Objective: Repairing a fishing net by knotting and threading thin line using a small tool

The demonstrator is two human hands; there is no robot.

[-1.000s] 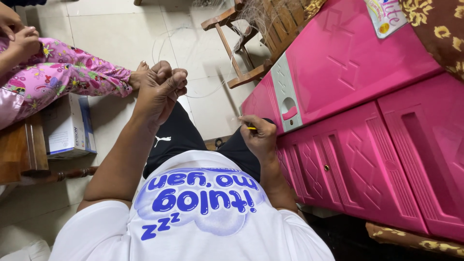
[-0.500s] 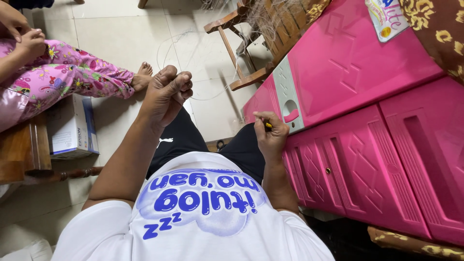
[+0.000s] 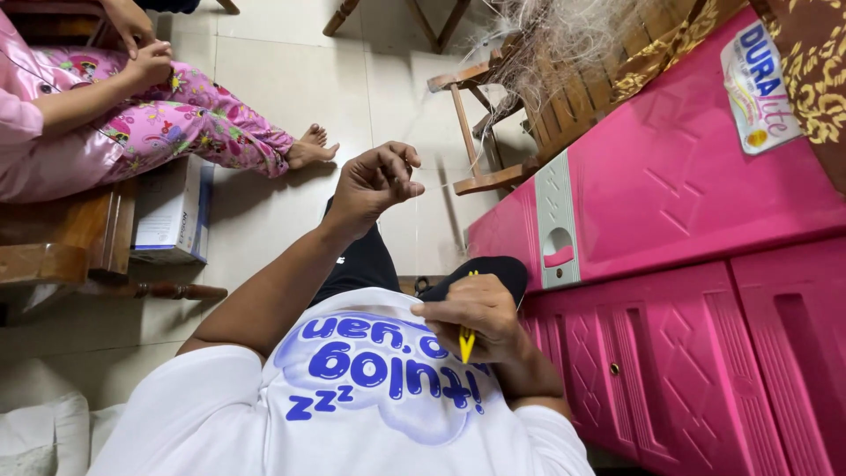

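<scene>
My left hand (image 3: 374, 181) is raised over my knee, its fingers pinched on a thin pale line (image 3: 441, 185). The line runs toward a tangle of fine netting (image 3: 564, 35) draped over a wooden chair (image 3: 493, 176). Close to my chest, my right hand (image 3: 476, 319) is closed around a small yellow pointed tool (image 3: 464, 344), whose tip pokes out below the fingers. I wear a white shirt with blue print and black trousers.
A pink plastic cabinet (image 3: 670, 220) fills the right side, close to my right arm. Another person in pink patterned pyjamas (image 3: 167, 123) sits on a wooden bench (image 3: 62, 238) at the upper left, one bare foot on the tiled floor. A white and blue box (image 3: 172, 211) lies by the bench.
My right hand has drawn back from beside the cabinet to my chest, still holding the yellow tool. The left hand has stayed raised and now pinches the line.
</scene>
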